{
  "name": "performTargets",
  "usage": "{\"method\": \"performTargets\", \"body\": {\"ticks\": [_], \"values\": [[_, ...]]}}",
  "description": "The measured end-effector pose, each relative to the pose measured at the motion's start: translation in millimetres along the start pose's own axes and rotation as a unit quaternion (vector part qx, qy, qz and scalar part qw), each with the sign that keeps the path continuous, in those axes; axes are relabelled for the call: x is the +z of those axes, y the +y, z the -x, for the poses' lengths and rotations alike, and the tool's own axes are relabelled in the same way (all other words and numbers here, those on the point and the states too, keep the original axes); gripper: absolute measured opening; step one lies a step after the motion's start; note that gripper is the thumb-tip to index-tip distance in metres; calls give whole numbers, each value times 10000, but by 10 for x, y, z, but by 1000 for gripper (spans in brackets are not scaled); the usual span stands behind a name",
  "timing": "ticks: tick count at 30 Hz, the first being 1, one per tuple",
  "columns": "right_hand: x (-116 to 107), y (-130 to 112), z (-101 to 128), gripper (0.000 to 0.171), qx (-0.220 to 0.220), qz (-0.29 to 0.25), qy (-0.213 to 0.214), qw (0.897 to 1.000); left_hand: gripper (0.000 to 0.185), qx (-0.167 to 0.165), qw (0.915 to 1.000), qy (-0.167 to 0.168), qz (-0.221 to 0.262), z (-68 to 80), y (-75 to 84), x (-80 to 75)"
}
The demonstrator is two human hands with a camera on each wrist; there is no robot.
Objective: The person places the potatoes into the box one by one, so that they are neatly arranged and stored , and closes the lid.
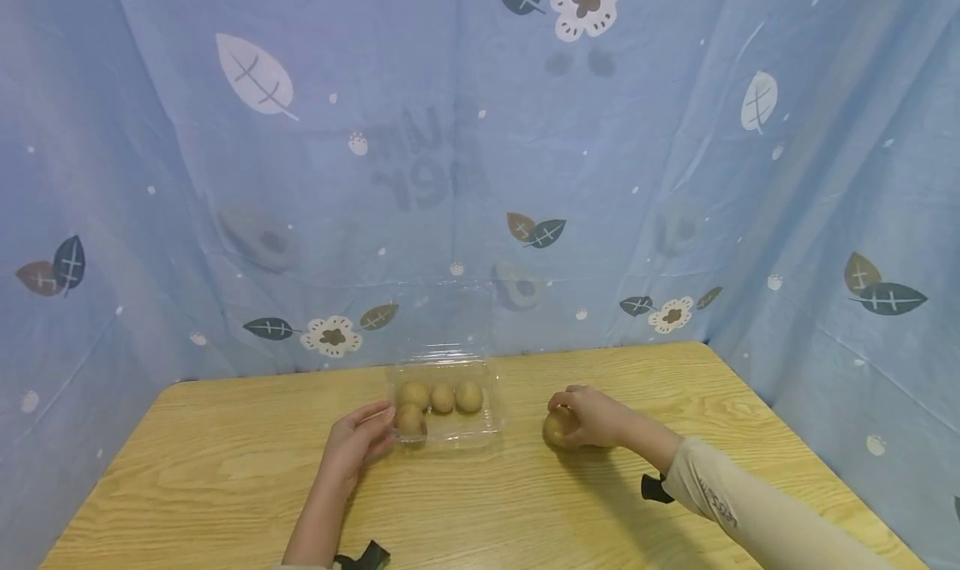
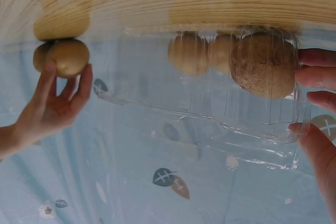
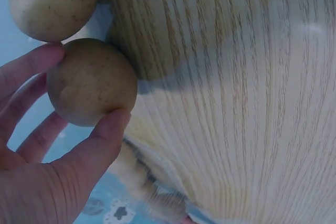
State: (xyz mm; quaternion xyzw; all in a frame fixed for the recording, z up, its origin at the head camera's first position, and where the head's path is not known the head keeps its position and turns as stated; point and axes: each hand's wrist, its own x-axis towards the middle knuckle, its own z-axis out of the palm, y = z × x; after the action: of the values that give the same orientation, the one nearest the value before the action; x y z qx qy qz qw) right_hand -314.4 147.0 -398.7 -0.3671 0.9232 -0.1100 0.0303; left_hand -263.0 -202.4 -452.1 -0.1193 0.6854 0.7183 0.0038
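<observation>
A potato [image 1: 558, 427] is gripped by the curled right hand [image 1: 592, 417], right of the clear box [image 1: 450, 403]; the box is pinched by the left hand [image 1: 358, 442]. Loosely held, the potato could roll away.

Head camera overlooks the table [image 1: 225, 470]; wrist cameras sit close, sharing it.
</observation>
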Motion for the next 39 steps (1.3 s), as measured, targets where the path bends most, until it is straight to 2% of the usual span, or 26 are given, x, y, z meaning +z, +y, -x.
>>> {"method": "performTargets", "body": {"ticks": [8, 14, 20, 26, 31, 39], "values": [[14, -38, -14, 39, 146, -119, -214, 9996, 48, 8, 10000, -15, 19, 7, 1, -1], [11, -75, -25, 40, 81, -143, -174, 9997, 49, 40, 10000, -36, -23, 3, -5, -5], [28, -97, -56, 42, 259, -243, -261, 9990, 49, 17, 10000, -55, -24, -5, -8, 2], [36, -101, -84, 42, 40, -161, -214, 9996, 50, 48, 10000, -56, -33, -18, -16, -12], [-50, -117, -133, 42, -72, -69, -219, 9997, 49, 62, 10000, -35, -2, -26, -27, -11], [-250, -199, -268, 43, -300, -304, 157, 9990, 48, 103, 9999, -37, 19, -14, -22, -8]]}}
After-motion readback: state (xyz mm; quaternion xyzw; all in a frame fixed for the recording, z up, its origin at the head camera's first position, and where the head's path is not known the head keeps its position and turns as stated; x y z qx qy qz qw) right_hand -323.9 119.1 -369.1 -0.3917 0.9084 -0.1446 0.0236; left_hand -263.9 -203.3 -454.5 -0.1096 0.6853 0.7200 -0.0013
